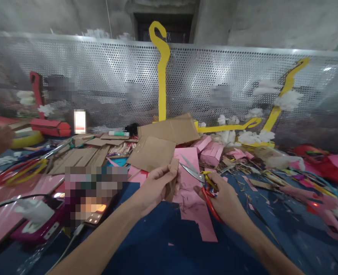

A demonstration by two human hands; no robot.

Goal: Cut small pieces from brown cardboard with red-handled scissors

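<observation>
Your left hand (157,183) pinches a cardboard strip (173,179); at its 3 o'clock, your right hand (223,194) grips open scissors (199,177) whose blades could nick nearby fingertips.

Blue table (163,248), cluttered. Pink paper (197,214) near centre, cardboard sheets (154,152) just behind it, more cardboard strips (80,156) to the left. Glue stick (118,133) further back. Pink folded boxes (211,151) centre-right w/ white fluff (228,135) behind. Red & yellow loops (20,170) far left. Pink device (39,225) w/ cable at left front. Scraps (254,183) scattered on right.
</observation>
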